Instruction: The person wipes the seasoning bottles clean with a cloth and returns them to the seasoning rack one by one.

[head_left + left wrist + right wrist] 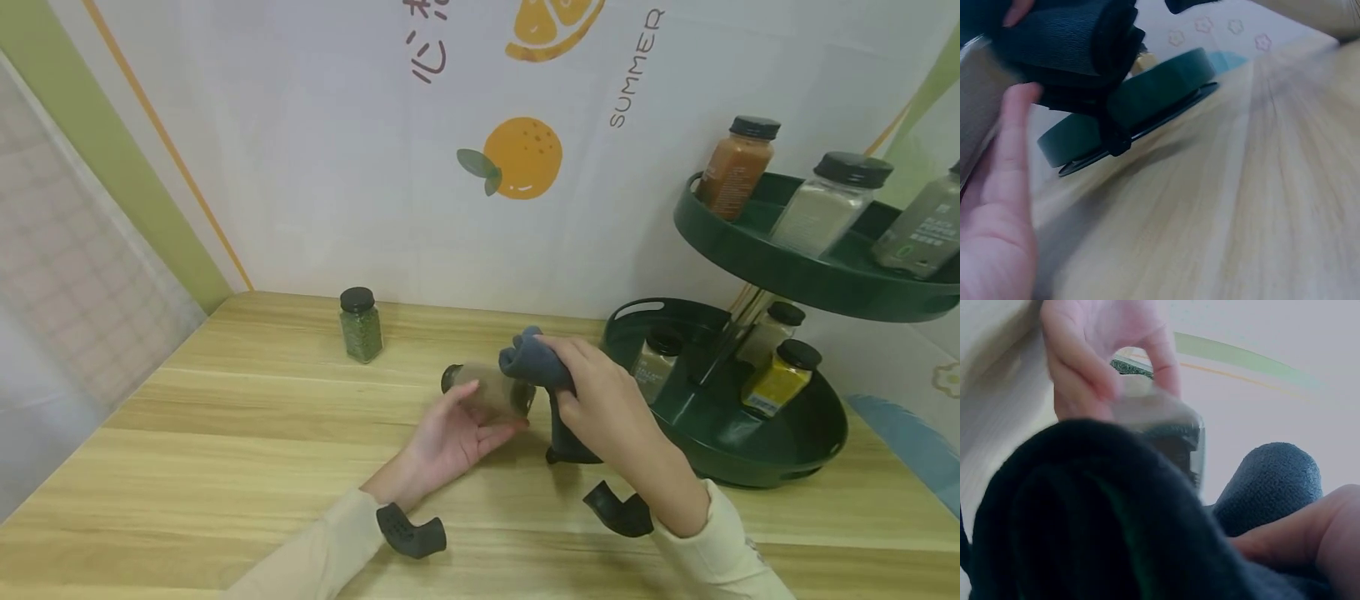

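Just above the table, my left hand (448, 446) holds a spice jar (487, 388) on its side, its black lid to the left and its base to the right. The jar's contents look greyish-brown. My right hand (609, 402) grips a bunched dark blue-grey cloth (534, 360) beside the base end of the jar, with part of it hanging below the hand. In the right wrist view the cloth (1091, 512) covers part of the jar (1157, 409). Whether the cloth touches the glass, I cannot tell. The left wrist view shows the fingers of my left hand (999, 231) extended along the jar.
A black-lidded jar of green herbs (362, 332) stands at the back left of the table. On the right rises a two-tier dark green rack (750, 446), with several spice jars on both tiers, among them an orange-red jar (738, 171) and a yellow jar (780, 382).
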Motion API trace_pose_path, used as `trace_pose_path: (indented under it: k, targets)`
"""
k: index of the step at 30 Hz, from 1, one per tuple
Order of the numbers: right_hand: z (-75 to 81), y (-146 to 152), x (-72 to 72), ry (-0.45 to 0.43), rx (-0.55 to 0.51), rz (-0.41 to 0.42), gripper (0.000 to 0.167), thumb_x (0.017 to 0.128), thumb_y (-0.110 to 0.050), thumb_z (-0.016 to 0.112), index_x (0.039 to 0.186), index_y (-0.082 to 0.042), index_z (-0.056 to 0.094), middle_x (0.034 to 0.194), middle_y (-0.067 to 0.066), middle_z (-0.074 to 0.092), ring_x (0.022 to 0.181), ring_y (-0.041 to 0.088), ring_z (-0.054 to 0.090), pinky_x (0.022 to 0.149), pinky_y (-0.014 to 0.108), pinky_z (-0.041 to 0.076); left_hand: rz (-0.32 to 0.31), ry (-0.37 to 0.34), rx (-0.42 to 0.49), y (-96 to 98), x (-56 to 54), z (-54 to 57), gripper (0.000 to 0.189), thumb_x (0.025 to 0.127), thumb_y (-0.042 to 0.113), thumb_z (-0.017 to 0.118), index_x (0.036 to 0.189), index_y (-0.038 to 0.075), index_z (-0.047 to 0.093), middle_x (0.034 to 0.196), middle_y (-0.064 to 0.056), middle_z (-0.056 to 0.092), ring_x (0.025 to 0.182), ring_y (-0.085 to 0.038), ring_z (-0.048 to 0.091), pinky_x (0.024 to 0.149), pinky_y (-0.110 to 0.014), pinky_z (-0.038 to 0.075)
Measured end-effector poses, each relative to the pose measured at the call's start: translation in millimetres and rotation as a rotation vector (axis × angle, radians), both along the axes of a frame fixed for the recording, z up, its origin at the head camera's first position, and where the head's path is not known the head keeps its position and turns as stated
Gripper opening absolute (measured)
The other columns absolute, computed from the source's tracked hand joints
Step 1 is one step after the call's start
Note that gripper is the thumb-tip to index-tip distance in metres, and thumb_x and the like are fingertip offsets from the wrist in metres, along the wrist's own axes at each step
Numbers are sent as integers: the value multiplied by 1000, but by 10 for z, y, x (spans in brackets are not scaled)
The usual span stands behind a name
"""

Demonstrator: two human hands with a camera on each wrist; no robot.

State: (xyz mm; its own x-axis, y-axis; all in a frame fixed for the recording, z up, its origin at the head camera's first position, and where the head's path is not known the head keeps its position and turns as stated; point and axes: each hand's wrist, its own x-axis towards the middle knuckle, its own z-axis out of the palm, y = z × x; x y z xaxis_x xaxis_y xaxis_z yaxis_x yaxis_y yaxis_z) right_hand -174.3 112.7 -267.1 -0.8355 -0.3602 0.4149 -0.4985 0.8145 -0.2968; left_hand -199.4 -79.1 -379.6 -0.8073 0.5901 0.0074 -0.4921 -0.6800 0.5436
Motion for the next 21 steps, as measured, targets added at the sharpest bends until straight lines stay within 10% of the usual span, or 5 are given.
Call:
trace_pose_path:
  k: [7, 14, 21]
  targets:
    - [-33, -39, 17, -1, 81, 67, 57, 75, 7, 62, 126, -17, 56, 116, 6, 61, 107, 27, 59, 86, 47, 51, -144, 154, -108, 40, 79, 14, 52, 90, 2, 46, 139, 12, 31, 127, -6, 50, 116, -22, 54, 100, -40, 43]
    - [-92, -73, 19, 86, 183, 186, 57, 68, 11, 63, 113, -24, 66, 109, 0, 62, 100, 26, 60, 85, 47, 50, -104, 196, -184, 53, 84, 22, 75, 76, -20, 43, 142, 12, 27, 127, -2, 44, 110, -14, 50, 97, -34, 45]
    - [-29, 6, 4, 104, 199, 103, 48, 67, 13, 62, 103, -18, 70, 105, 2, 64, 95, 27, 61, 82, 43, 50, -11, 133, -144, 56, 100, 33, 53, 84, -3, 56, 131, 15, 38, 121, -2, 50, 107, -15, 56, 97, -36, 46]
